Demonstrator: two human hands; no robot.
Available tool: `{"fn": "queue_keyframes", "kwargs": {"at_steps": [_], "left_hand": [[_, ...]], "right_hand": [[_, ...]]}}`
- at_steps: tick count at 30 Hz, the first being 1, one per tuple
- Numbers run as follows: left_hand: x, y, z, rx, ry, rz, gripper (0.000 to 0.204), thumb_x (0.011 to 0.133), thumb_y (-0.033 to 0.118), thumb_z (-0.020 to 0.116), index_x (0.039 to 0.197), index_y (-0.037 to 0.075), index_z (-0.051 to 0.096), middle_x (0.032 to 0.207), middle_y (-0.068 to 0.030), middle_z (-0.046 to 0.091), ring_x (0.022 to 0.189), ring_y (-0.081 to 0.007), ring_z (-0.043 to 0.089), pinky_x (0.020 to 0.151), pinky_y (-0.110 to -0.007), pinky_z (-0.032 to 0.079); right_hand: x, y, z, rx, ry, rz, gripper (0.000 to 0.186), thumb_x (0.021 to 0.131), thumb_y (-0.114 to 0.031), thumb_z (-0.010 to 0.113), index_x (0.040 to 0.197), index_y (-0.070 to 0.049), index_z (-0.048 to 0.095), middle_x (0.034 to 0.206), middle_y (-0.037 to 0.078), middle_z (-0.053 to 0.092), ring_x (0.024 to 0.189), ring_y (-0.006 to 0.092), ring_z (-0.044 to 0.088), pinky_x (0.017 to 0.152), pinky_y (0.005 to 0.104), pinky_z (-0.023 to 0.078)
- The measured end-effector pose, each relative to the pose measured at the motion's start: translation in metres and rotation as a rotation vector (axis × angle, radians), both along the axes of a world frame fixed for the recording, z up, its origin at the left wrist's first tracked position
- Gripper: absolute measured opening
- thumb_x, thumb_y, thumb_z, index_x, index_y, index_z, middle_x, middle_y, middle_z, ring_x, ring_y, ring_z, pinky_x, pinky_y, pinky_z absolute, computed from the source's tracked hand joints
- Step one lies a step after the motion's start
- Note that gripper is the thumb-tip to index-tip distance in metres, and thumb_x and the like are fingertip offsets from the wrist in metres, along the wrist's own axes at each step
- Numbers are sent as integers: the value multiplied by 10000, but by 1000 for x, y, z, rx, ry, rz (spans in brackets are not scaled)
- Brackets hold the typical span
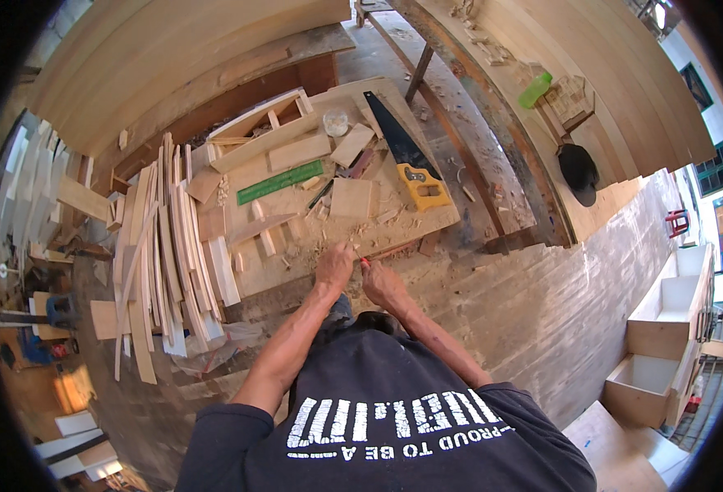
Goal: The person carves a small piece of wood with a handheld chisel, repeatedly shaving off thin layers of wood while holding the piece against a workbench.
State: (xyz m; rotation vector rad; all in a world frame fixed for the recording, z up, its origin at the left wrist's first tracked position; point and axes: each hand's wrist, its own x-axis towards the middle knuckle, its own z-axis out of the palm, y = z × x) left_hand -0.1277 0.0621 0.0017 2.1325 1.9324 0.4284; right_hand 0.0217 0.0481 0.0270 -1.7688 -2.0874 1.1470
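Small red object [365, 261] at the fingertips of the right hand [383, 285], by the near edge of a wooden work board [256, 283]; kind not clear at this size. Right fingers curled closed around it. Left hand [337, 264] just beside, knuckles up, fingers bent inward; whether they grip anything, cannot tell. Wood shavings [296, 234] scattered on the board ahead of both hands. Farther in: two crossed wood pieces [264, 228] to the left, a square wood block [351, 198] roughly ahead, a green ruler-like strip [279, 182] lying aslant beyond the crossed pieces. Handsaw [402, 148] flat toward the right side, yellow handle nearer the person, dark blade pointing away. Clear glass jar [336, 123] near the far side, next to an open wooden frame [256, 143]. Beyond the board's left side, a bundle of long wood strips [168, 254]. Well apart, off right: dark cap [578, 174], green bottle [535, 90], both on a pale wood surface [624, 123].
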Motion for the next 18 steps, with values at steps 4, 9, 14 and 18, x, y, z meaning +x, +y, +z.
{"fn": "queue_keyframes", "kwargs": {"at_steps": [4, 9, 14, 18], "left_hand": [[2, -2, -3, -26, 21, 10, 131, 841, 69, 525, 903, 7, 623, 909, -174, 641, 859, -333, 658, 722, -416, 558], [5, 0, 7, -24, 57, -26, 128, 847, 77, 534, 895, 9, 632, 901, -176, 644, 829, -337, 673, 700, -426, 565], [-2, 3, 0, -31, 65, -48, 151, 836, 80, 543, 869, -9, 660, 890, -192, 647, 822, -353, 671, 702, -435, 556], [-3, 5, 5, -18, 89, -83, 160, 834, 76, 540, 859, -13, 671, 886, -197, 648, 824, -349, 670, 714, -427, 555]], "right_hand": [[-5, 3, 0, 8, 39, 21, 533, 1025, -353, 334, 868, 83, 597, 831, 328, 629, 816, 495, 611, 733, 569, 458], [-10, 19, 25, -7, 7, 46, 526, 1023, -336, 340, 858, 87, 606, 816, 321, 633, 794, 484, 621, 710, 561, 472], [-1, 8, 16, 29, -18, 38, 543, 1020, -334, 353, 823, 91, 626, 825, 318, 640, 800, 487, 621, 724, 555, 481], [-1, 13, 6, -40, -83, 50, 522, 1019, -338, 356, 881, 88, 623, 831, 311, 644, 820, 484, 622, 742, 550, 482]]}}
